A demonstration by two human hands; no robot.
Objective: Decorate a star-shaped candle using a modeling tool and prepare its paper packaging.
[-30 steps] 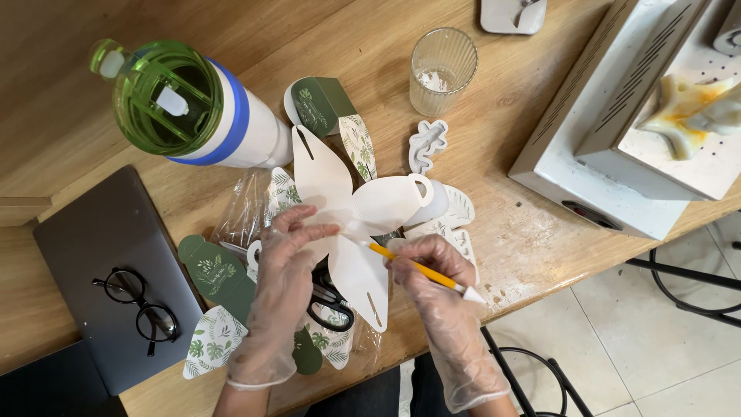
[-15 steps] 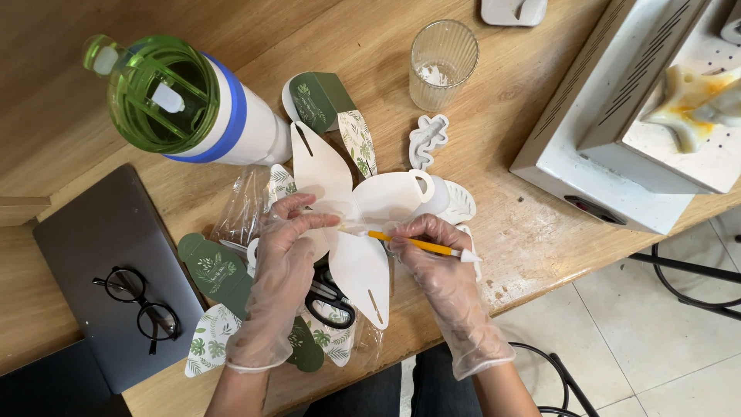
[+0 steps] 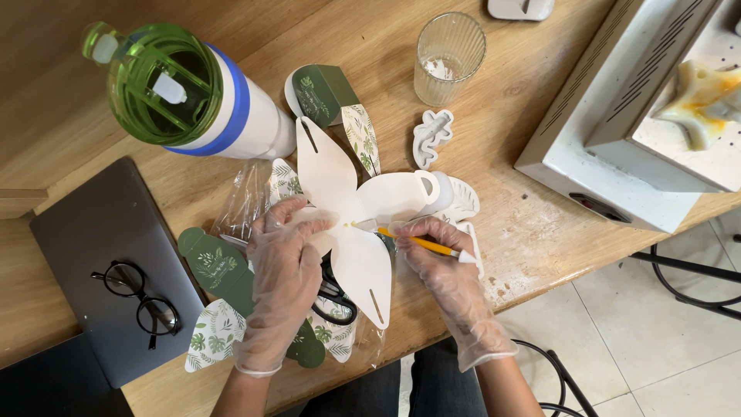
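A: What are the two hands doing at the centre of the frame?

B: Both wear thin clear gloves. The left hand (image 3: 287, 255) lies flat, fingers spread, and presses on the white die-cut card blank (image 3: 351, 208), which lies unfolded on the wooden tabletop (image 3: 370, 69). The right hand (image 3: 440, 251) has its grip closed around a yellow craft knife (image 3: 421, 244), and the tip touches the middle of the blank.

A: And what lies around them?

B: Black scissors (image 3: 336, 297) lie partly under the blank. Green leaf-printed card pieces (image 3: 220, 266) are at the lower left. A green-lidded bottle (image 3: 189, 96) lies on its side at the upper left, and a ribbed glass (image 3: 449, 58) stands at the top centre. Black spectacles (image 3: 139, 297) rest on a grey laptop (image 3: 93, 239) at the left.
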